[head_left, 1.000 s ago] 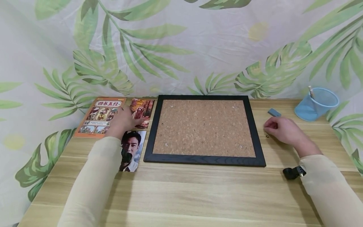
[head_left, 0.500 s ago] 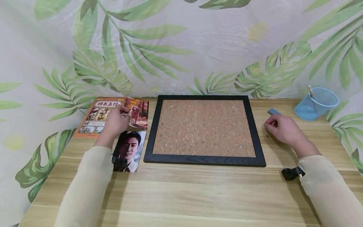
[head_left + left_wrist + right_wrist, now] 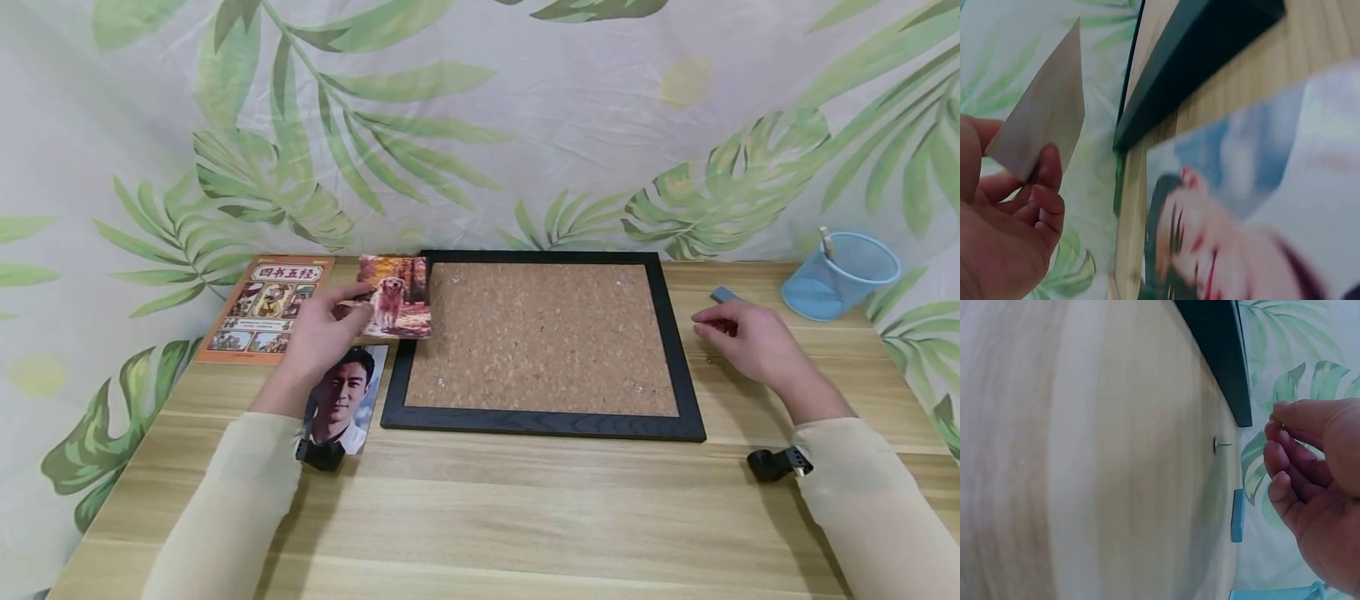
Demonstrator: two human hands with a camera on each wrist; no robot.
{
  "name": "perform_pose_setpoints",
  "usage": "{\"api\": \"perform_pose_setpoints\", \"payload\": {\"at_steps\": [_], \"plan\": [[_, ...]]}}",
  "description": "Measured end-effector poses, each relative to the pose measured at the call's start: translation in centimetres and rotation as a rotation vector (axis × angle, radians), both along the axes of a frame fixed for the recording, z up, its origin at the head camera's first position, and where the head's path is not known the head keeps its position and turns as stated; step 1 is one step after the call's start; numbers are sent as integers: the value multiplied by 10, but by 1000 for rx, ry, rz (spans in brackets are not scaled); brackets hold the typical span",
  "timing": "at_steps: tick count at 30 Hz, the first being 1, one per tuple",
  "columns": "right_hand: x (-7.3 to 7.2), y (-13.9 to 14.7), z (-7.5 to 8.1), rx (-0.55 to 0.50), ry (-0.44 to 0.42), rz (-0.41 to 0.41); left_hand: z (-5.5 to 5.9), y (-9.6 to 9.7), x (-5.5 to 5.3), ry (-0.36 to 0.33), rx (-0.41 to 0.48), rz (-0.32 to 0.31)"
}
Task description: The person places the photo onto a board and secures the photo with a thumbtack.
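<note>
My left hand pinches the left edge of a photo of a golden retriever, lifted off the table. The photo's right side overlaps the left border of a black-framed cork board. In the left wrist view, the photo's pale back faces the camera, between thumb and fingers. Right of the board, my right hand pinches a small metal thumbtack, mostly hidden by the fingertips. Below this hand another thumbtack lies on the table, its point sticking up.
A portrait photo lies beneath my left wrist, left of the board. Behind it is an orange comic-style book. At the back right are a blue-grey block and a blue mesh pen cup. A leaf-patterned cloth hangs behind.
My left hand has taken hold of the dog photo, lifted it and moved it right over the board's edge. The right hand has shifted only slightly.
</note>
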State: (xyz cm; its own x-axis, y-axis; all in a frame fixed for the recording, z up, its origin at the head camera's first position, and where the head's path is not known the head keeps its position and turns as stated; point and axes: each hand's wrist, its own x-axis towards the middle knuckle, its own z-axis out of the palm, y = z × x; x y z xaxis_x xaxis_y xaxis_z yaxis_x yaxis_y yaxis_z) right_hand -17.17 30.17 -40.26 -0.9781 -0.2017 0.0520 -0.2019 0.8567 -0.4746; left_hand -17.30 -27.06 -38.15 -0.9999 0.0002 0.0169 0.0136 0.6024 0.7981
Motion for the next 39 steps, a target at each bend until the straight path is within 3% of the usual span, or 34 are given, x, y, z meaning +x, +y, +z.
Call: {"api": "perform_pose_setpoints", "payload": {"at_steps": [8,14,20,27,34,39], "plan": [[2,-7,6,-13,2,-8,-3,32,0,-78,-25,-198],[2,-11,9,-25,0,-18,-7,56,-3,-124,-56,-298],[3,-17,11,-46,-7,-15,-14,76,-7,-132,-91,-350],[2,-34,18,-142,-140,5,-15,92,-11,-126,-275,-409],[-6,-58,25,-332,-208,95,-12,100,-11,-148,-384,-437],[-19,-82,31,-369,-238,156,-13,102,-14,-159,-400,-435]]}}
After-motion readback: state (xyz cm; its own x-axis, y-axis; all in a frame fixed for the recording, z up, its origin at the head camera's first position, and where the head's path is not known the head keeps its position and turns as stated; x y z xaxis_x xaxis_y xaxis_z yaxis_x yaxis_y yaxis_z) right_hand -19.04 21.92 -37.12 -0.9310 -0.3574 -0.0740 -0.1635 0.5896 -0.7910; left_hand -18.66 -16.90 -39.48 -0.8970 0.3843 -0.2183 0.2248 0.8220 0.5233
